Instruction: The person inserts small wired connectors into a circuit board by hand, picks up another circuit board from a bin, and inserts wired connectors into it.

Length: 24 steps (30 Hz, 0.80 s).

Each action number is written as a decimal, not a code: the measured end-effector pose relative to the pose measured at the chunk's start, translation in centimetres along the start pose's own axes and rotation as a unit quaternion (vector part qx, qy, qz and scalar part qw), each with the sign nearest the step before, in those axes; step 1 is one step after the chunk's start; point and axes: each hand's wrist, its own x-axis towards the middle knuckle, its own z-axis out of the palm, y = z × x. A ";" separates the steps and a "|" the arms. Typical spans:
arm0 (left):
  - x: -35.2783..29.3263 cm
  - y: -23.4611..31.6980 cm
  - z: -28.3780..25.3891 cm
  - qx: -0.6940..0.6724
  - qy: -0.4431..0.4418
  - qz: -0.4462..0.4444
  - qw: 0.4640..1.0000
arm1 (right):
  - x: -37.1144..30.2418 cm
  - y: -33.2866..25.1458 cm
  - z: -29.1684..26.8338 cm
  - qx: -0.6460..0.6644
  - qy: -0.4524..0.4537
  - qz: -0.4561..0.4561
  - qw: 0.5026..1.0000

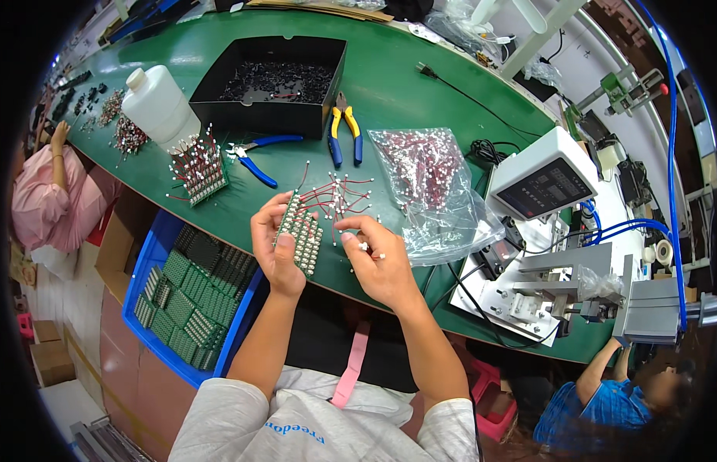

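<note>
A green circuit board panel (299, 240) with rows of small white parts is tilted in my left hand (274, 245), gripped between thumb and fingers. Just right of it, my right hand (376, 260) is closed, thumb and forefinger near each other. Short red wires with white plugs (365, 246) poke out along its palm; how many it holds is hidden. Behind both hands, more red wires with white plugs (337, 197) lie spread on the table. A similar board panel (202, 175) with red wires standing up from it rests to the left.
Blue-handled cutters (256, 162), yellow-and-blue pliers (345, 135), a black box (270, 77) of small dark parts and a white bottle (160, 104) stand behind. A clear bag (428, 181) of wires and a bench machine (539, 181) are right. A blue bin (135, 308) holds panels. Two people sit nearby.
</note>
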 end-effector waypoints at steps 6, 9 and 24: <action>-0.1 0.0 0.0 0.003 -0.004 0.003 1.000 | 0.8 1.3 -0.4 0.119 -0.029 0.115 0.986; -0.1 0.0 -0.1 0.005 -0.006 0.002 1.000 | 1.2 1.9 -0.4 0.179 -0.026 0.141 0.973; 0.0 0.1 0.2 -0.017 0.002 0.009 1.000 | 1.4 0.5 -1.2 0.347 -0.066 0.149 0.924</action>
